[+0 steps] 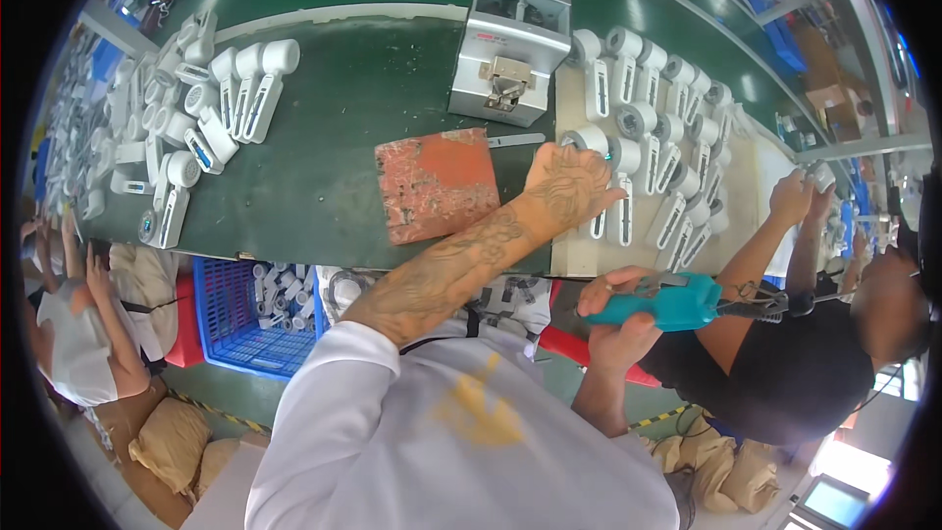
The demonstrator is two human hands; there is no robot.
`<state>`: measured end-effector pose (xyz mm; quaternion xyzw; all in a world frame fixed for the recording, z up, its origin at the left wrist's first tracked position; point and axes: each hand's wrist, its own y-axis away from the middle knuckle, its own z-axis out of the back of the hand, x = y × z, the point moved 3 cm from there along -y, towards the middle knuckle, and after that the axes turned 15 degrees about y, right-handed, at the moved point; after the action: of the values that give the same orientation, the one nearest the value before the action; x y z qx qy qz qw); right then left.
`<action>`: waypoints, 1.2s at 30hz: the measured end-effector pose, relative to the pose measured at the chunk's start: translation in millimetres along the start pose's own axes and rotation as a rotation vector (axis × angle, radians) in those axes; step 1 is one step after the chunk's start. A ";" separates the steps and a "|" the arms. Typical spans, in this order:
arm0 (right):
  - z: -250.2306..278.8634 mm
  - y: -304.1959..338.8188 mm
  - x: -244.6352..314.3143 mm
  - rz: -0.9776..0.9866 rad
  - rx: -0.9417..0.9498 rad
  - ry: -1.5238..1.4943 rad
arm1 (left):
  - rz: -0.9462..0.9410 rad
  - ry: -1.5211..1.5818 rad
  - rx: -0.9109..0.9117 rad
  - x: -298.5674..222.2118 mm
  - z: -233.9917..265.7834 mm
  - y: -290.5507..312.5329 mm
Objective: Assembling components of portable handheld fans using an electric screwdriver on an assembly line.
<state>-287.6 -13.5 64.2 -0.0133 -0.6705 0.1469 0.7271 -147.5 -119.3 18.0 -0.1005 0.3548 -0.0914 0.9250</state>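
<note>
Overhanging crowded fans (636,119), the left hand (567,183), grip unclear, risked knocking some; the right hand (622,342) clasped a driver (687,303).

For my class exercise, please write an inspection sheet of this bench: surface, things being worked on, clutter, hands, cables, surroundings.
Surface: green bench top, with a beige board at right.
Job's things: white round-headed devices in rows on the beige board; more massed at left; teal handheld tool.
Clutter: worn red-brown slab; pale strip by the silver machine.
Hands: left hand at the near edge of the rows, its grip unclear; right hand closed around the teal tool.
Cables: dark cord at the tool's right end.
Surroundings: blue crate of white parts below; people working on both sides.
</note>
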 end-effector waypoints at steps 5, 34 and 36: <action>4.7 7.3 -0.8 0.010 0.007 0.044 | -0.029 -0.154 -0.212 7.6 -19.1 8.2; -161.6 -192.6 -0.5 0.354 0.049 -0.047 | -0.168 0.097 -0.204 89.1 104.9 108.8; -163.8 -195.6 -13.4 0.368 0.049 -0.083 | -0.167 0.094 -0.208 88.7 103.8 108.2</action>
<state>-89.7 -174.6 77.0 -0.1118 -0.6824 0.2938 0.6599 -2.0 -23.9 9.8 -0.2206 0.3957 -0.1356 0.8811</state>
